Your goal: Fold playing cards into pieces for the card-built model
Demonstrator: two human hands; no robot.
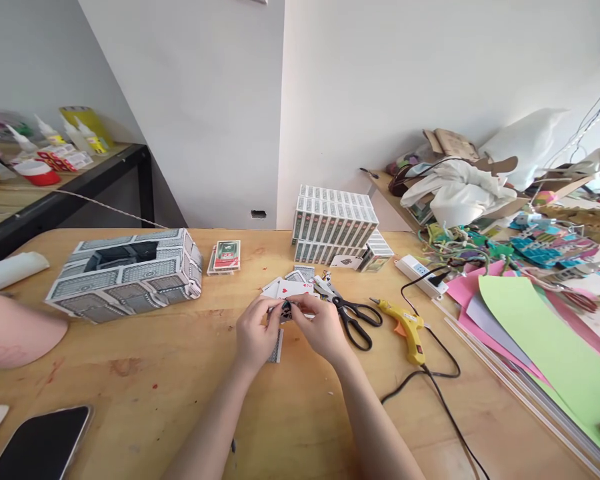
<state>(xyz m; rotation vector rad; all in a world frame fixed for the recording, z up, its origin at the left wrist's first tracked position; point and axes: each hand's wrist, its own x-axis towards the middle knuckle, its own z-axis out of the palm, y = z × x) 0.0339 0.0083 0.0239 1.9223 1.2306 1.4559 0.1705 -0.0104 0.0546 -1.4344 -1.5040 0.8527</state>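
left hand (254, 333), right hand (324, 327), pinching perhaps a playing card (286, 311), scissors (353, 313) beside

Card pinched between left hand (254, 333) and right hand (323, 327): black-and-white pattern. Cards (293, 288) just beyond the fingers: white, red pips. Scissors (353, 317) right of right hand: black handles. Glue gun (405, 323) further right: yellow, orange trigger. Box (125, 273) far left: grey-white card-back print.

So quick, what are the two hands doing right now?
Left hand: closed on a small folded playing card.
Right hand: pinching the same card from the other side.
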